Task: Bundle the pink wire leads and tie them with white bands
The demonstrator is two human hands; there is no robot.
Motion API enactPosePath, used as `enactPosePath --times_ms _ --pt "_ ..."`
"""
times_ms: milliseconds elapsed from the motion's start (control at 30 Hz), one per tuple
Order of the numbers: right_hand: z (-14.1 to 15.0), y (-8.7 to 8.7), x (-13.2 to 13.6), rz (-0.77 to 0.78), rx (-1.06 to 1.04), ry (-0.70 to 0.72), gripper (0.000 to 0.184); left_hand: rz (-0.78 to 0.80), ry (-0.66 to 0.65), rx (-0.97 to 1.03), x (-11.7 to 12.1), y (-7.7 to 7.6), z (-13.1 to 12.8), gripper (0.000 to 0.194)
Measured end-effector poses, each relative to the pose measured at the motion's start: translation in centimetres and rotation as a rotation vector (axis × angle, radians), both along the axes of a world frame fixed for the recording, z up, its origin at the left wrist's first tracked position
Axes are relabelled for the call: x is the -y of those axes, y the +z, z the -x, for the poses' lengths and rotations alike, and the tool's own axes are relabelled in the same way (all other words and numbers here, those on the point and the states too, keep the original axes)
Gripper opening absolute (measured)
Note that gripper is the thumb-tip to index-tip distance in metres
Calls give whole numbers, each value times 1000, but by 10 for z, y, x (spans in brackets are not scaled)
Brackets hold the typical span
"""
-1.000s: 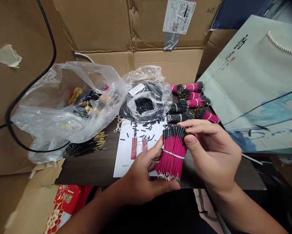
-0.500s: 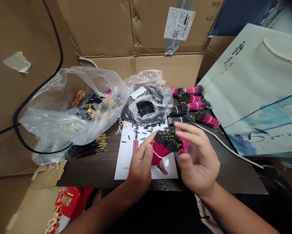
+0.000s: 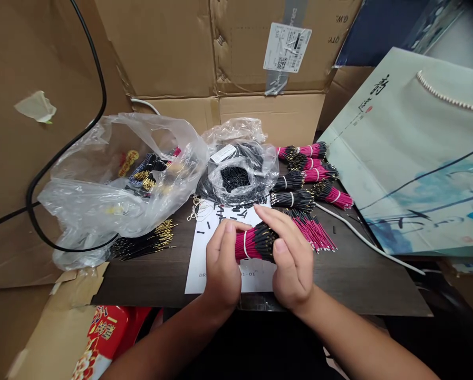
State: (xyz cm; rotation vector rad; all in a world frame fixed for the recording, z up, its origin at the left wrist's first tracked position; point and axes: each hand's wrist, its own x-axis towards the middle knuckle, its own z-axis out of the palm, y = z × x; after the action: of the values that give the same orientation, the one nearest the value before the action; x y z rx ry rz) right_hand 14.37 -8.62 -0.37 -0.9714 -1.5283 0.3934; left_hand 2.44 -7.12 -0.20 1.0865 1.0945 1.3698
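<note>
A: In the head view, what has just changed?

B: A white-banded bundle of thin pink strands with black ends (image 3: 256, 244) now lies sideways; 0.5 seconds ago its gold-tipped ends faced up. The right hand (image 3: 293, 264), open beside it then, has closed in on the black ends. That probably helps keep the strands gathered, with 1 hand at each end.

A: How are the fingers?

B: The left hand (image 3: 223, 266) is clamped around the pink end, thumb on top. The right fingers lie together, cupped against the black end; I cannot tell whether they grip or only press.

A: What is around, and in the way?

B: The bundle is over a white printed paper sheet (image 3: 204, 258), and the hands hide much of its print. Short black tubes dot the sheet; behind it sits a clear plastic bag (image 3: 270, 166) full of more. The right hand partly covers a loose pile of pink strands (image 3: 316, 232) on the dark wooden table (image 3: 350, 287). A white cable (image 3: 355, 232) runs just beside that pile. Banded pink and black bundles (image 3: 293, 199) lie farther back.
</note>
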Motion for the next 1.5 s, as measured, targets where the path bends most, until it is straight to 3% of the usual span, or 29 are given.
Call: enactPosePath --times_ms 167,267,367,533,667,767,833,933,1067,1167,1300,1500 --pt "3 -15 6 -153 124 -28 56 -31 72 -203 8 3 -5 32" --pt "3 -15 7 -185 177 2 57 -17 73 -212 9 1 -4 32" --pt "0 -10 6 -113 209 46 63 77 50 -66 6 -3 -1 29" --pt "-9 -2 3 -49 97 -72 78 368 -41 373 3 -2 -4 25" --pt "-20 2 0 -88 93 70 67 630 -239 537 8 10 0 33" --pt "-25 3 -1 -145 199 151 68 728 -436 633 13 18 6 42" --pt "-27 3 -2 -167 232 144 69 733 -473 623 17 22 10 40" --pt "-26 2 -1 -131 172 136 66 678 -414 515 22 23 12 34" --pt "-25 4 2 -119 115 148 67 492 -348 416 25 17 17 29" --pt "-25 10 4 -122 176 116 64 379 -392 394 26 12 22 31" --pt "-27 14 3 -151 325 73 57 371 -544 289 27 13 22 29" --pt "-28 10 1 -210 377 45 59 352 -447 203 26 9 11 31"
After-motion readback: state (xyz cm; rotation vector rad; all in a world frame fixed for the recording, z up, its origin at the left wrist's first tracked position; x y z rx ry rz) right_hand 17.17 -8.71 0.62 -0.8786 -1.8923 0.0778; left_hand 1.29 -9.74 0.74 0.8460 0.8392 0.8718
